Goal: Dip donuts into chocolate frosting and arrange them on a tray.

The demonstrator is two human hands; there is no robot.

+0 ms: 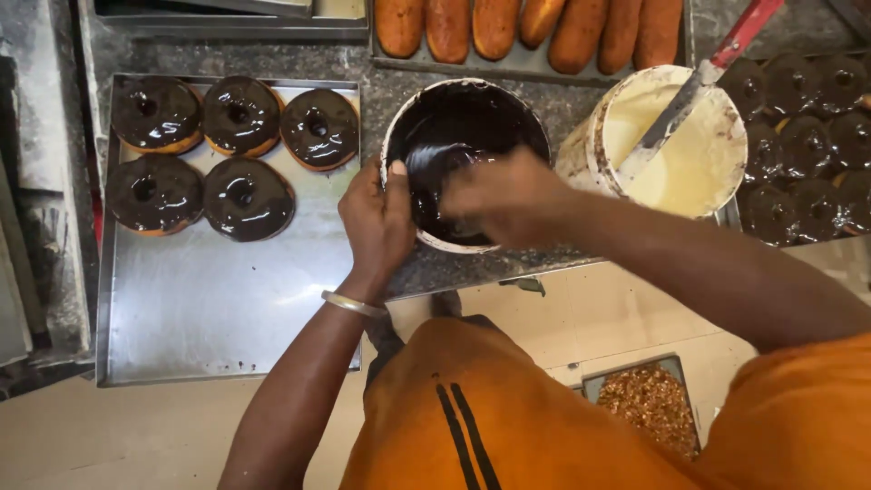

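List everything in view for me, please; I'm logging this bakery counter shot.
glazed doughnuts: five, dark brown, on left tray
left tray: one, steel, left counter
chocolate bucket: one, white, centre
cream bucket: one, white, holds pale cream, right of centre
spatula: one, red handle, in cream bucket
long buns: seven, golden, top tray
more glazed doughnuts: many, dark, far right
crumb tray: one, brown crumbs, bottom
bangle: one, silver, left wrist
left hand: grips bucket rim
right hand: blurred, over the chocolate

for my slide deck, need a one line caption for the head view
Left hand steadies a chocolate glaze bowl while the right hand dips in, beside a tray of glazed doughnuts.
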